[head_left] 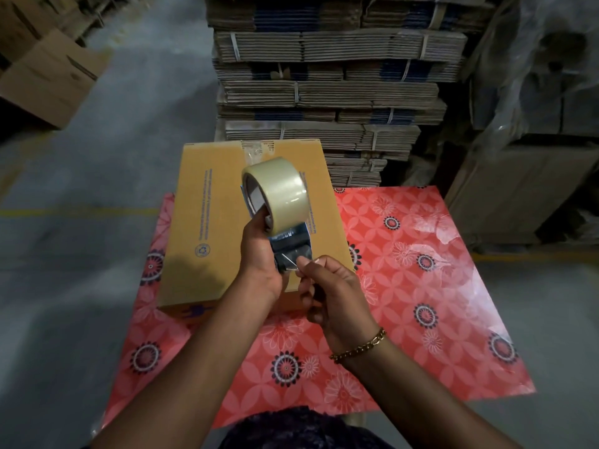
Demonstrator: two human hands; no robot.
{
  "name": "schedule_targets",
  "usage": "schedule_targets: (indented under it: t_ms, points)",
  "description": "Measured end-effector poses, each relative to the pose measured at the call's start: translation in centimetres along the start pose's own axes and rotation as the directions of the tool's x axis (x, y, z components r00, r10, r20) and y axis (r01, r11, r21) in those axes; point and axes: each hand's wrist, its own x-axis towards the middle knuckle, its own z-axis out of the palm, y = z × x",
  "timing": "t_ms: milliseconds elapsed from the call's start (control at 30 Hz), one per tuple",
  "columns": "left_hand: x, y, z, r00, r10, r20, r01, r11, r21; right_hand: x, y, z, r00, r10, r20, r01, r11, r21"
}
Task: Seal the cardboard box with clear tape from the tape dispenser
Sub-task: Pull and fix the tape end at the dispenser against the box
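Note:
A closed yellow-brown cardboard box (210, 228) lies on a red flowered table cover (405, 286). A short strip of clear tape (254, 149) shows at the box's far edge. Above the box I hold a blue tape dispenser (291, 246) carrying a roll of clear tape (278, 192). My left hand (259, 257) grips the dispenser from the left side, under the roll. My right hand (334, 293) pinches the loose end of the tape at the dispenser's front edge, thumb and forefinger closed on it. The dispenser's handle is hidden by my hands.
Tall stacks of bundled flat cardboard (324, 85) stand right behind the table. Open cartons (48, 76) sit on the grey floor at far left. Plastic-wrapped goods (534, 76) and a large carton (518, 189) stand at right.

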Motion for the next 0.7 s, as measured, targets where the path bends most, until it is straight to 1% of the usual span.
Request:
schedule_targets:
  t_ms: [67,133,267,400,500,567,633,700]
  points:
    - [0.3,0.2,0.1,1.0,-0.015,0.003,0.015,1.0,0.011,0.0,0.0,0.1,1.0,-0.007,-0.001,0.007,1.0,0.0]
    - [0.5,0.3,0.3,1.0,0.004,0.023,-0.004,1.0,0.013,-0.1,0.0,-0.1,1.0,-0.017,-0.006,0.017,1.0,-0.001]
    - [1.2,0.5,0.1,0.999,0.013,0.036,-0.012,0.999,-0.034,-1.1,0.8,-1.2,1.0,-0.011,-0.008,0.011,1.0,-0.008]
    - [1.7,-0.4,-0.5,0.995,-0.03,0.093,0.026,0.999,0.039,-1.8,2.1,-2.4,1.0,0.019,-0.015,-0.02,0.998,-0.057]
    - [3.0,-2.0,-1.3,0.994,-0.108,-0.026,0.11,0.988,0.105,-1.4,3.3,-3.4,0.996,0.06,-0.059,-0.067,0.99,-0.123]
    - [3.8,-3.0,-1.7,0.983,-0.151,-0.105,0.17,0.964,0.207,-0.7,4.2,-4.4,0.99,0.096,-0.105,-0.111,0.984,-0.142]
    - [4.8,-4.0,-2.2,0.977,-0.152,-0.151,0.194,0.927,0.322,-0.1,5.1,-5.5,0.978,0.129,-0.164,-0.153,0.978,-0.144]
    - [5.4,-4.4,-2.7,0.981,-0.102,-0.163,0.163,0.89,0.426,0.3,5.7,-6.6,0.965,0.149,-0.216,-0.18,0.975,-0.13]
